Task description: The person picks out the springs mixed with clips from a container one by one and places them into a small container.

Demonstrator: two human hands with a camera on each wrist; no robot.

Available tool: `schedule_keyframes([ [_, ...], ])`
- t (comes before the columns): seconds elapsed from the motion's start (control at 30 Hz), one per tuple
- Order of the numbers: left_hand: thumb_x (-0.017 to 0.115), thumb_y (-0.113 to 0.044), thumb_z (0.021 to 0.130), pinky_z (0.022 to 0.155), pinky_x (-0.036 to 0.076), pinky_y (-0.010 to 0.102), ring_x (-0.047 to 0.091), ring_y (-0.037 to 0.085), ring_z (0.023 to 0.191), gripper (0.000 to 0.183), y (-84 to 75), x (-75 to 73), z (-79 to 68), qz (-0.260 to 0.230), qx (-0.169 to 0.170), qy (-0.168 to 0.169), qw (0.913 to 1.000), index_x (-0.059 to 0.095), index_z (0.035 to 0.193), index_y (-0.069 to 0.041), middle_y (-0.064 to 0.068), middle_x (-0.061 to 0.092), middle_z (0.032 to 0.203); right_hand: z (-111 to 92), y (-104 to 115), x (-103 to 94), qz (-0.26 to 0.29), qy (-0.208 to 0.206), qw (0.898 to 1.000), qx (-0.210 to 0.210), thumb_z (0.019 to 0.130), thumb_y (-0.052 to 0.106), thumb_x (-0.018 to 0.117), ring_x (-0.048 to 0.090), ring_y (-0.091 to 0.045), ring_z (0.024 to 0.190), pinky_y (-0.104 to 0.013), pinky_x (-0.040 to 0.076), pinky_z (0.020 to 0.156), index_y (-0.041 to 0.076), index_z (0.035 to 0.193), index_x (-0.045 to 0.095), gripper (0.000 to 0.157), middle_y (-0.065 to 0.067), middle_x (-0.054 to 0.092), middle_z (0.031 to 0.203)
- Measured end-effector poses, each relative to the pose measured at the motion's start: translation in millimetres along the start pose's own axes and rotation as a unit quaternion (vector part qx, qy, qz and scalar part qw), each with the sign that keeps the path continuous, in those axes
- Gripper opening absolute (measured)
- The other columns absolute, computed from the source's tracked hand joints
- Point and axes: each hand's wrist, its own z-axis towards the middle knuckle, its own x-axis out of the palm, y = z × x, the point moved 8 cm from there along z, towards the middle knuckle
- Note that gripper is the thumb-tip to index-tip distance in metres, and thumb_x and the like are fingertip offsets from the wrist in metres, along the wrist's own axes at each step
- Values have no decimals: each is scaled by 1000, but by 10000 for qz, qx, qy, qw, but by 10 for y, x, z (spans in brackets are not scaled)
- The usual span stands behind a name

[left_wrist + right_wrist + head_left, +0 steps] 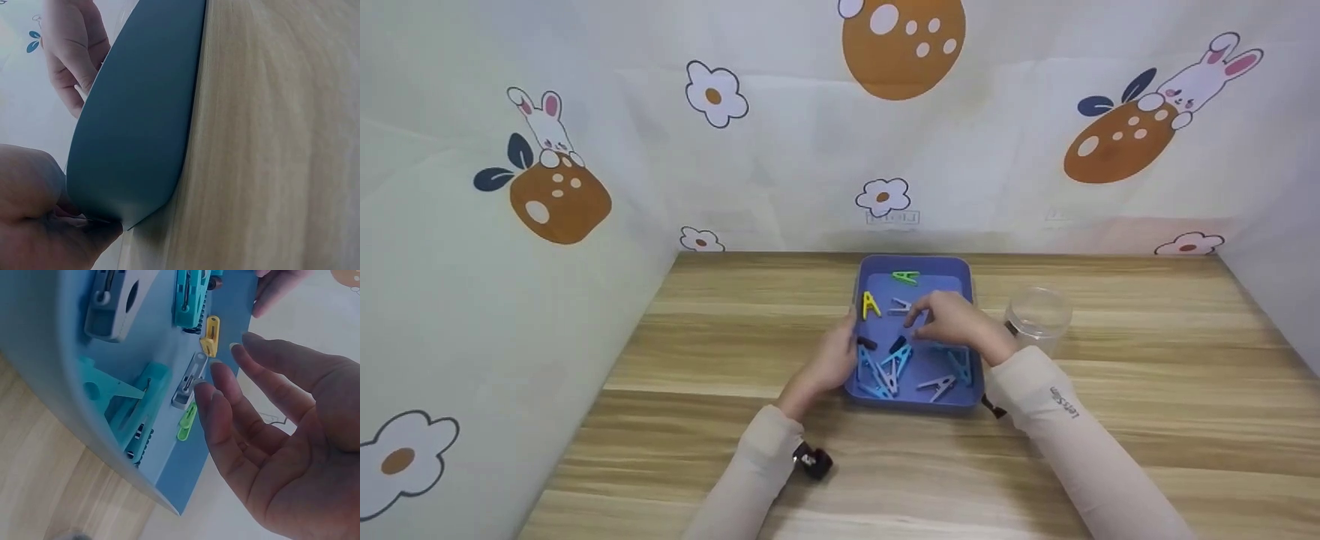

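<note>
A blue rectangular tray holds several plastic clothespins. Toward its far end are a green clothespin, a yellow clothespin and a grey clothespin; blue and grey ones lie in the near half, among them a teal clothespin by the wall. My left hand grips the tray's left side, its thumb at the rim. Over the tray hovers my right hand, fingers loosely bent and apart, with nothing between them in the right wrist view. The grey clothespin lies just beyond those fingertips.
To the right of the tray stands a clear round jar, partly behind the right forearm. Small dark pieces lie in the tray. The wooden table meets a patterned cloth wall behind.
</note>
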Motion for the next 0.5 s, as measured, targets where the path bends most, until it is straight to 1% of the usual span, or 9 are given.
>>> schedule_keyframes([
  [0.1, 33, 3, 111, 129, 28, 52, 31, 41, 156, 53, 20, 12, -10, -60, -136, 62, 9999, 21, 161, 14, 31, 32, 166, 25, -6, 29, -9, 49, 10000, 14, 95, 5, 73, 70, -22, 84, -37, 61, 77, 2, 111, 80, 18, -21, 76, 116],
  [0.23, 34, 3, 110, 129, 27, 52, 31, 42, 156, 52, 25, 15, -4, -3, -171, 50, 9998, 22, 160, 16, 32, 31, 166, 49, -5, 46, -75, 66, 9999, 35, 94, 5, 74, 67, -18, 76, -31, 58, 70, 2, 108, 80, 16, -18, 77, 107],
  [0.37, 32, 2, 111, 130, 24, 52, 27, 41, 158, 52, 28, 16, 6, -184, -238, 94, 9995, 21, 161, 15, 31, 28, 167, 67, 4, 49, -126, 101, 9999, 46, 92, 5, 74, 66, -15, 70, -27, 56, 65, 2, 107, 80, 16, -17, 77, 102],
  [0.5, 31, 1, 112, 130, 23, 52, 24, 40, 159, 53, 38, 21, -3, -300, -295, 143, 9990, 19, 163, 12, 29, 25, 169, 82, 18, 49, -99, 219, 9996, 151, 93, 4, 73, 65, -15, 69, -23, 52, 62, 2, 109, 80, 18, -17, 77, 102],
])
